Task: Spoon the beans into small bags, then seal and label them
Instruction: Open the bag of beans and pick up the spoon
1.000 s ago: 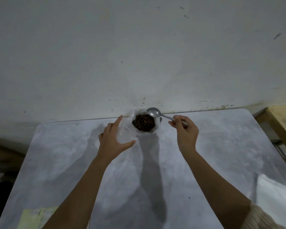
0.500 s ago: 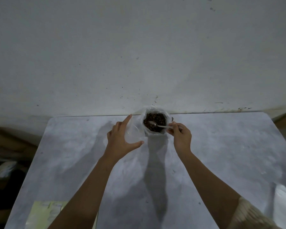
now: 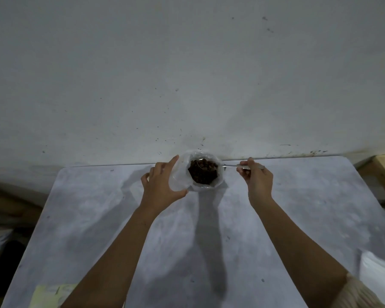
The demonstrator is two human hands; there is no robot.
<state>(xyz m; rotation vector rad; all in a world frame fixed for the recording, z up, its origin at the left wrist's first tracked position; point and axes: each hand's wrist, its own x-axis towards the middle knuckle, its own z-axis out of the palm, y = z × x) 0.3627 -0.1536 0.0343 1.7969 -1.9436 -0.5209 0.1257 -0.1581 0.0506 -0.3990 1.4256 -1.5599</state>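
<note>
1. the left hand (image 3: 162, 185) is curved half open around a small clear bag (image 3: 178, 178), thumb under its near side and forefinger raised along its far edge, holding it mouth-up.
2. the right hand (image 3: 257, 181) is closed in a pinch on the handle of a metal spoon (image 3: 229, 166), fingertips on top and thumb below.
3. the spoon runs level from the right hand toward the left hand, and its bowl sits among the beans (image 3: 202, 173) at the far side of the larger bag.
4. that larger clear bag (image 3: 218, 183) stands open between the two hands, touching the small bag on the left-hand side, with dark brown beans filling it.
5. both bags sit on the grey table (image 3: 98, 218), at its far edge against a pale, speckled wall (image 3: 187, 74).
6. near the left elbow lies a yellowish sheet (image 3: 47, 296); by the right elbow, a white sheet (image 3: 378, 276).
7. a cream knitted sleeve (image 3: 356, 294) is pushed up the right arm.
</note>
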